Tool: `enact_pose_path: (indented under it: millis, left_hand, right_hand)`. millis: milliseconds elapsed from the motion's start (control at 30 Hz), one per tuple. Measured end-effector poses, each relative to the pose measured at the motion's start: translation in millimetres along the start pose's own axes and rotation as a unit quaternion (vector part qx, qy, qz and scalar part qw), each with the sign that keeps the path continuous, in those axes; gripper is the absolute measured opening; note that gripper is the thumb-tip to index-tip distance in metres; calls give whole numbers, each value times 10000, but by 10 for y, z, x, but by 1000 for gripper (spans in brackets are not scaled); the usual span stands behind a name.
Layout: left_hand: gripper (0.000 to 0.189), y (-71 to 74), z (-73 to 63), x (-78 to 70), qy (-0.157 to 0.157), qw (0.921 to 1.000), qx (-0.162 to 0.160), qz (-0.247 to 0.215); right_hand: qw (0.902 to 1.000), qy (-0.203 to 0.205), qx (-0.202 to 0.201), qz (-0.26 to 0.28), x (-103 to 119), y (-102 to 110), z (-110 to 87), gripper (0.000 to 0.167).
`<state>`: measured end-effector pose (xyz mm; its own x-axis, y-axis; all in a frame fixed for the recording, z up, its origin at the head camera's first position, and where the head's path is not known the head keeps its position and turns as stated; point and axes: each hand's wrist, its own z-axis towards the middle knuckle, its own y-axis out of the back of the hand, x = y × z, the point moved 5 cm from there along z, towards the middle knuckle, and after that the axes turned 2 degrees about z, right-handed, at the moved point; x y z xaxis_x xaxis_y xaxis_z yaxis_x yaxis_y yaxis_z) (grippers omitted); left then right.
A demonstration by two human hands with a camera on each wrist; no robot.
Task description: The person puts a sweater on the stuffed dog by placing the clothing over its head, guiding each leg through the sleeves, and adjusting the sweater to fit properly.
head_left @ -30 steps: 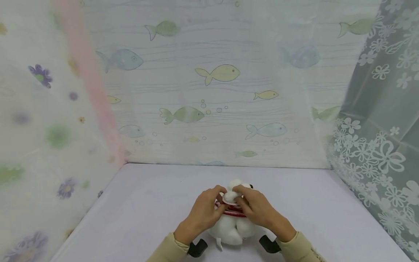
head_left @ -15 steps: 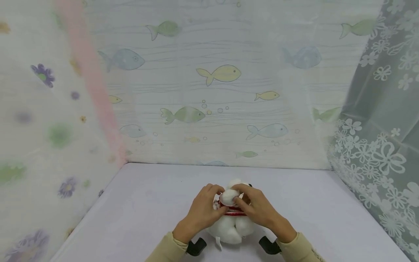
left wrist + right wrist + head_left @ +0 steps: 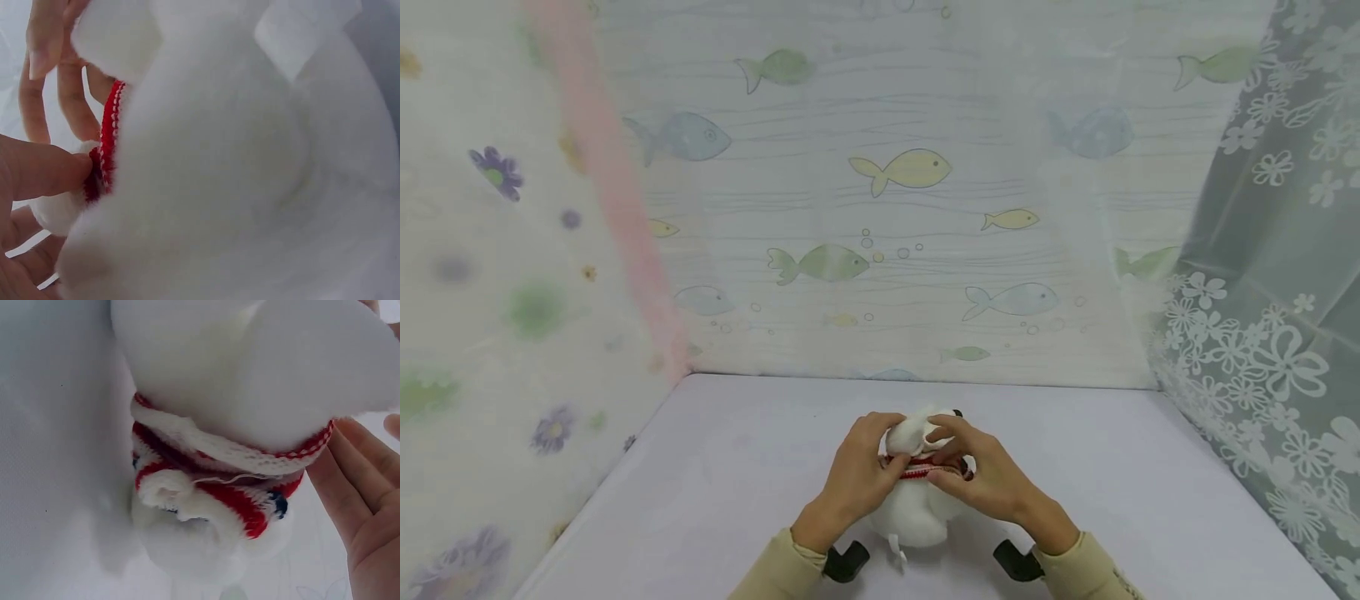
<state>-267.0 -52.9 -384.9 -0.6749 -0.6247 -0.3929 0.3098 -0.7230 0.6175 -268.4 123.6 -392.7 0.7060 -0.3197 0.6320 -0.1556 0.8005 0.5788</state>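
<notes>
Plush (image 3: pixel 912 517) (white), in knitwear (image 3: pixel 215 446), between hands (image 3: pixel 859 468) (image 3: pixel 992 479)

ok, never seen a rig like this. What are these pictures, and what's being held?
No robot: it's a person working bare-handed. The wide picture comes from a head-worn camera looking forward and down; the two close-ups come from one camera on each wrist. A white plush toy rests on the pale table, wearing a red-and-white knit garment. The left hand and right hand both curl round its upper part, at the garment. Exactly what each finger grips is partly hidden.
</notes>
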Motion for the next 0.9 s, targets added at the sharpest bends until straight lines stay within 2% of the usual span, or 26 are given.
enact_pose_path:
  millis: [133, 267, 533, 733, 900]
  left_hand:
    - [48, 29, 10, 63, 146, 9998, -100, -14]
    - [53, 60, 17, 93, 229, 9996, -136, 18]
    - [52, 85, 32, 149, 366, 9993, 2, 63]
    - [47, 93, 39, 171, 435, 9990, 11, -125]
    - [41, 91, 33, 187, 702, 9970, 111, -303]
  right_hand:
    - [9999, 34, 100, -60, -6, -29, 0, 62]
    - [9992, 322, 149, -204, 10, -53, 4, 58]
    - [9921, 786, -329, -918, 42, -16, -9, 42]
    - [9961, 804, -202, -301, 54, -5, 7, 33]
    - [9923, 1042, -545, -376, 42, 43, 19, 35]
